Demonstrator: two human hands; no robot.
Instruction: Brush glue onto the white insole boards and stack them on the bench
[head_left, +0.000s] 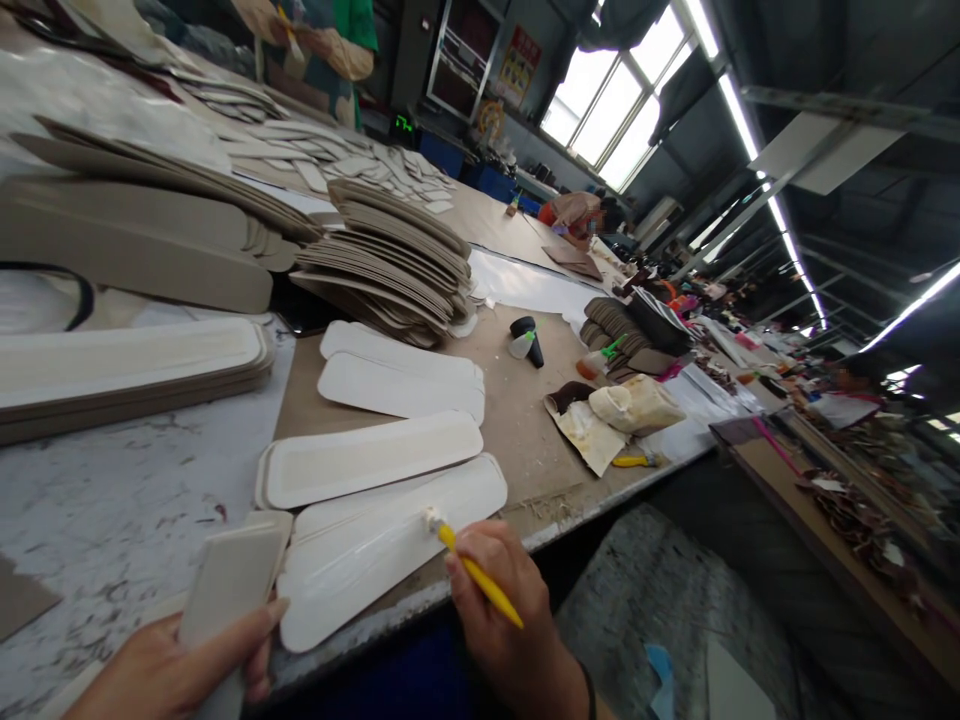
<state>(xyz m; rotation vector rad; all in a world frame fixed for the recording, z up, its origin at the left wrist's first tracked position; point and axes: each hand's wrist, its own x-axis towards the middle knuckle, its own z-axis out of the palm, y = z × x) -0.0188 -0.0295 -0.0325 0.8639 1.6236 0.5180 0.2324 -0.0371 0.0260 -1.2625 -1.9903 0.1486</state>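
- Two hands are at work, both closed: the right hand (529, 600) grips a yellow brush (491, 590) by its handle.
- The left hand (199, 660) pinches pale strips (232, 570), its thumb along their edge and tip near the panel being brushed.
- The brush's bristles touch the top of a long white panel (367, 565), which lies slanted at the table's near edge, glossy in part, over other fanned panels.
- Just beyond it lies a rounded white piece (375, 460), then overlapping white pieces (401, 385), all over a brown sheet (525, 430).
- To the left sits a pile with a white top (127, 365); behind, a taupe stack (390, 265) leans in layers.
- Farther right are a small bottle (521, 345) beside a black cone (536, 350), a cream bundle (634, 405) and a second yellow brush (634, 461).
- Across the table, another person's sleeve (349, 50) shows.
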